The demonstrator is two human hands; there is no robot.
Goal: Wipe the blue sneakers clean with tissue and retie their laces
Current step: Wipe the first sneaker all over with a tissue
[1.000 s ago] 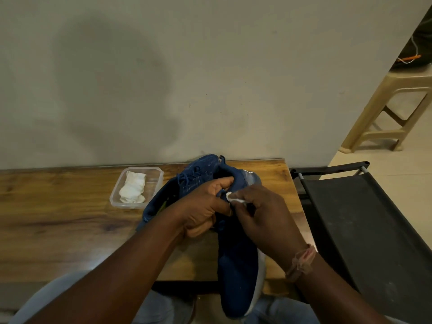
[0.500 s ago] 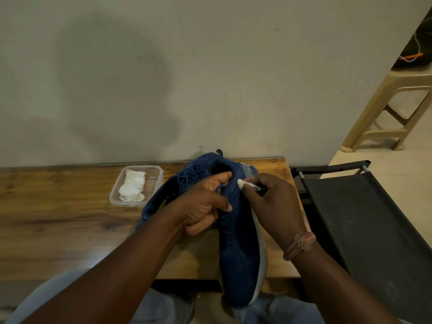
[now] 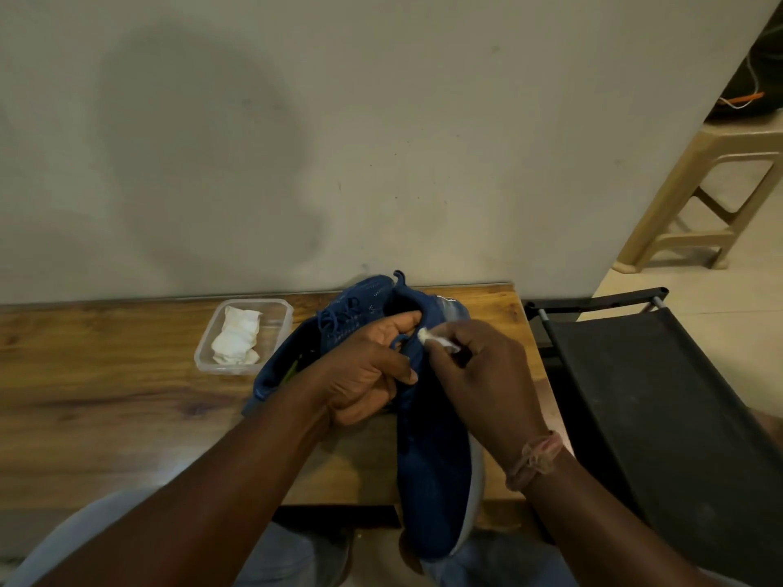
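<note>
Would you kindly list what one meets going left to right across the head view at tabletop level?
Tissue tub → left hand → right hand → black rack → stool.

Head-worn wide-angle view, looking forward and down from a seated person.

The single camera sits above the person's lap and faces a plain wall (image 3: 381, 133) across a wooden table (image 3: 106, 408), whose near edge runs low in the frame. Both forearms enter from the bottom corners and meet close under the lens, the left hand (image 3: 364, 370) and right hand (image 3: 478, 374) near the centre. The wide lens bows the table's far edge and takes in a beige plastic stool (image 3: 703, 192) at the far right. There is no second view.
</note>
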